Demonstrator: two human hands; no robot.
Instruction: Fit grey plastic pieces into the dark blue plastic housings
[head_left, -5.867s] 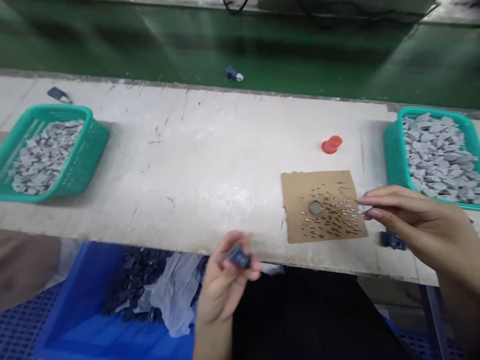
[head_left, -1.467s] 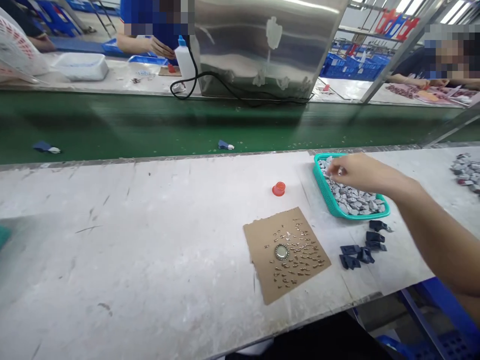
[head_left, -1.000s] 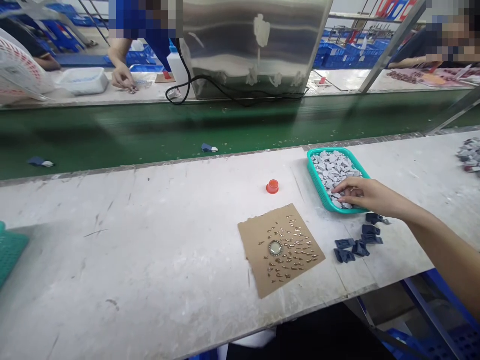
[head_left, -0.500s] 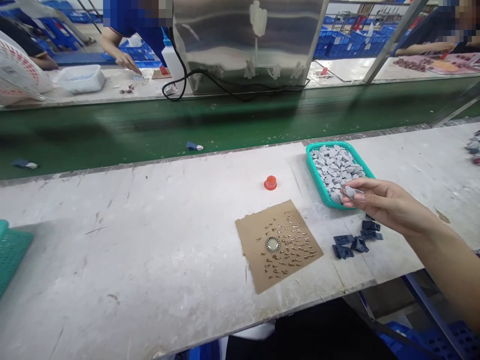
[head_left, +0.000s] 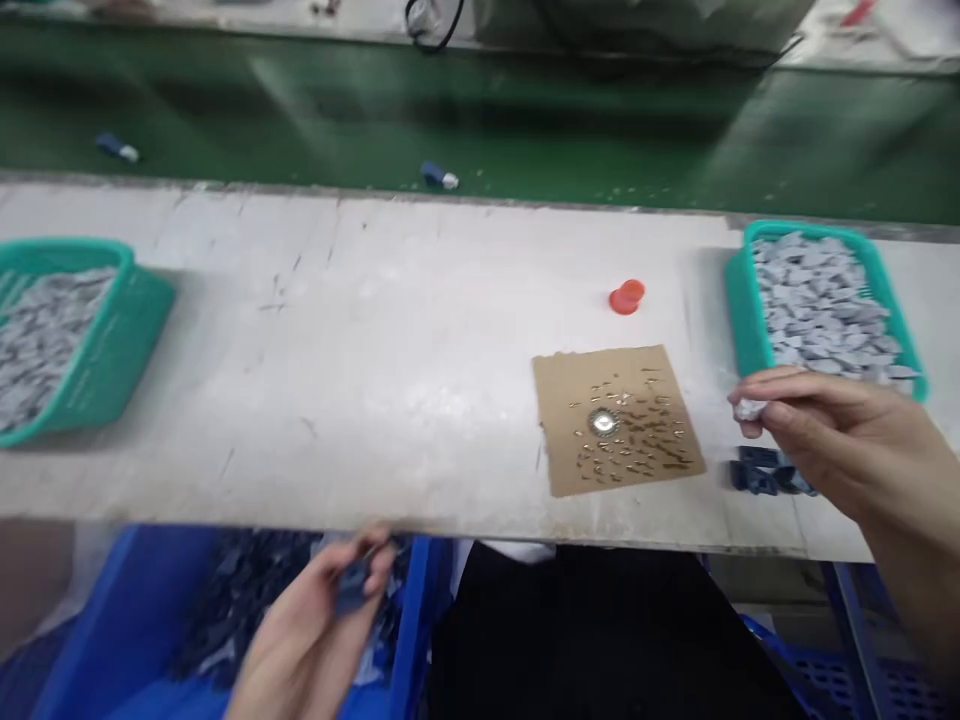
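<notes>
My right hand pinches a small light grey piece between thumb and fingers. It is in front of a green basket filled with similar grey pieces. Several dark blue pieces lie on the table beside that hand, partly covered by it. Blurred by motion, my left hand holds a small dark blue piece above a blue bin of dark pieces below the table edge. A brown cardboard sheet with a round metal cap and glossy drops lies between the hands.
A red plastic cap stands behind the cardboard. Another green basket of grey pieces is at the far left of the white table. On the green belt lie two blue-and-white pieces.
The view has turned down and to the left. My left hand has come into sight with a dark blue piece. My right hand still holds the grey piece, now at the basket's near side.
</notes>
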